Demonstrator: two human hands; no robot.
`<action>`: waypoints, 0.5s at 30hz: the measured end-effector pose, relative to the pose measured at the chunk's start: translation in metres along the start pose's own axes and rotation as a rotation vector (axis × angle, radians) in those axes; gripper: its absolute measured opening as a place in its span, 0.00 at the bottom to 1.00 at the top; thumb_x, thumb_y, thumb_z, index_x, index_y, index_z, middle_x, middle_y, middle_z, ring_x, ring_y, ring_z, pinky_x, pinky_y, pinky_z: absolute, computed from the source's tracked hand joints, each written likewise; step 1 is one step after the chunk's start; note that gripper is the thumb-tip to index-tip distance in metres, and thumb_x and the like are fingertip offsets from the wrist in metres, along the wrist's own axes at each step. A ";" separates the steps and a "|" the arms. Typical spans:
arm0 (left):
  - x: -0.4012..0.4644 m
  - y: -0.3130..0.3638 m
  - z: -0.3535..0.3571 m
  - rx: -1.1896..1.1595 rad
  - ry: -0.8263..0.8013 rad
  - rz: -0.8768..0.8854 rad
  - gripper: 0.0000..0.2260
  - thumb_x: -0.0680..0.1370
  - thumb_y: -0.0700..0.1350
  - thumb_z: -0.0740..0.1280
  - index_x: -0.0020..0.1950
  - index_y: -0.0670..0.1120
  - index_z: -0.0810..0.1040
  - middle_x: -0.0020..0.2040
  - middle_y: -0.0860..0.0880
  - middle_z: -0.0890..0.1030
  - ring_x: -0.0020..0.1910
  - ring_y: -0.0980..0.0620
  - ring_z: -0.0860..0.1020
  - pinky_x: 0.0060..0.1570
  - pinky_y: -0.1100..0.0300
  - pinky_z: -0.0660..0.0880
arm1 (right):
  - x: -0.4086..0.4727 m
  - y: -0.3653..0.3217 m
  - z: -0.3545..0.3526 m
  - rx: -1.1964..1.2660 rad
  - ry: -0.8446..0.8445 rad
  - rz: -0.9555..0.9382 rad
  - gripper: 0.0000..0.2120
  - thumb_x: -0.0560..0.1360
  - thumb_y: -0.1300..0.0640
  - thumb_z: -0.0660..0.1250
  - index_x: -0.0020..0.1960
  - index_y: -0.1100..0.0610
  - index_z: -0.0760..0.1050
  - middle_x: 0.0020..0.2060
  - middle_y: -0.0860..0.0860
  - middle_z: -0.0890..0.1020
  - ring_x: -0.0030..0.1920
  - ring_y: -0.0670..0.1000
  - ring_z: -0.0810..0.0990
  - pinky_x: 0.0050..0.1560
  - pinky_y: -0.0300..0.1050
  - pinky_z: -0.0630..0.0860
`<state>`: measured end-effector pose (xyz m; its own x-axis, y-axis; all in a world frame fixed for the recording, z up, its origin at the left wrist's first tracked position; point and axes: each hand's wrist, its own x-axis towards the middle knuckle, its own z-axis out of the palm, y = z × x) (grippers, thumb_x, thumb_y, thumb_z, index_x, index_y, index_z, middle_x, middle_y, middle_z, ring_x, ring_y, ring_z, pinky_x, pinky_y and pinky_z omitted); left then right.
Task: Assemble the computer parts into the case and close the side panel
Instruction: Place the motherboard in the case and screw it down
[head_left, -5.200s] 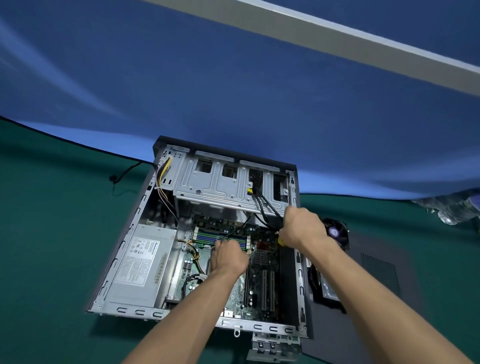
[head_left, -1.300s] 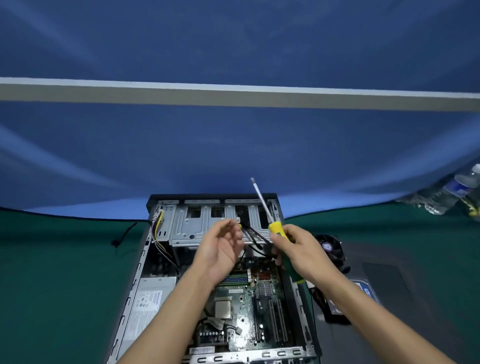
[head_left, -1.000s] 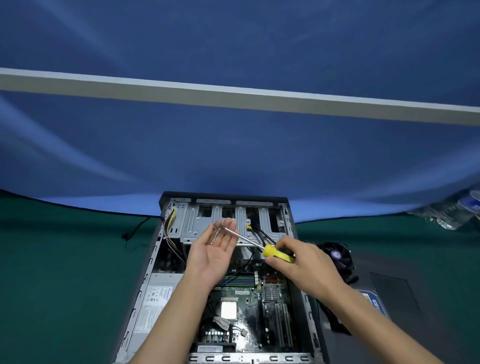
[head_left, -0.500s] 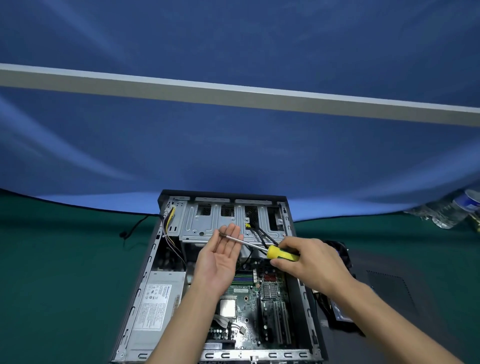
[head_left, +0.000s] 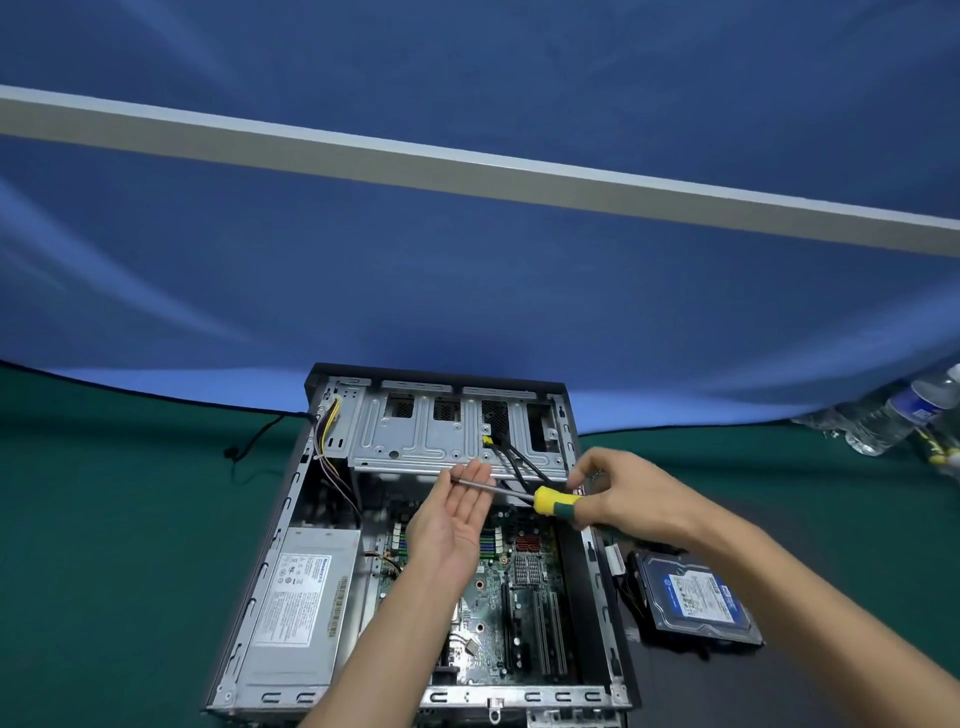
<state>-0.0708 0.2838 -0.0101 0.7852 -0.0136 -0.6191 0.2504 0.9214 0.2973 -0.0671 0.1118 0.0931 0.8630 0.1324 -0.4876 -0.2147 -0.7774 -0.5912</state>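
Observation:
The open computer case (head_left: 270, 561) lies flat on the green table, side panel off. Inside it sit the motherboard (head_left: 519, 587), a grey power supply (head_left: 301, 603) at the left and a metal drive cage (head_left: 415, 436) at the far end. My right hand (head_left: 623, 493) grips the yellow and green handle of a screwdriver (head_left: 556, 503) and holds it level above the case, shaft pointing left. My left hand (head_left: 454, 519) is held palm up with straight fingers, and the shaft's tip rests on its fingertips. A blue-labelled hard drive (head_left: 696, 597) lies to the right of the case.
Yellow and black cables (head_left: 327, 431) run along the case's far left corner, and a black cord (head_left: 249, 441) trails onto the table. A plastic water bottle (head_left: 893, 415) lies at the far right. A blue cloth backdrop (head_left: 467, 286) rises behind the table.
Both hands rose out of the case. The screwdriver swung from upright to level, its tip onto my left fingers. The view shifted, and the hard drive came into sight.

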 end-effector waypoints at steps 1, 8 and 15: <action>0.001 0.000 -0.002 -0.021 0.042 -0.014 0.10 0.82 0.42 0.58 0.50 0.36 0.75 0.47 0.40 0.82 0.45 0.46 0.82 0.50 0.52 0.74 | 0.001 0.000 -0.002 0.104 0.000 -0.015 0.10 0.69 0.63 0.69 0.48 0.55 0.73 0.38 0.53 0.81 0.26 0.50 0.73 0.30 0.43 0.72; 0.010 -0.014 -0.009 -0.131 0.217 -0.126 0.12 0.83 0.43 0.55 0.52 0.35 0.73 0.46 0.41 0.81 0.48 0.46 0.81 0.53 0.53 0.74 | 0.003 -0.001 0.025 0.147 0.348 -0.145 0.07 0.69 0.58 0.74 0.40 0.52 0.76 0.31 0.51 0.83 0.29 0.51 0.82 0.34 0.50 0.82; 0.016 -0.028 -0.016 0.079 0.308 -0.249 0.15 0.83 0.42 0.54 0.65 0.33 0.68 0.55 0.36 0.78 0.51 0.41 0.79 0.52 0.48 0.74 | 0.006 0.003 0.027 -0.068 0.299 -0.127 0.06 0.70 0.55 0.73 0.40 0.49 0.76 0.34 0.49 0.81 0.35 0.52 0.82 0.36 0.52 0.80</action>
<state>-0.0742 0.2644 -0.0400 0.4915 -0.1040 -0.8647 0.4636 0.8717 0.1587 -0.0747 0.1271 0.0714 0.9791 0.0519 -0.1967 -0.0749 -0.8071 -0.5856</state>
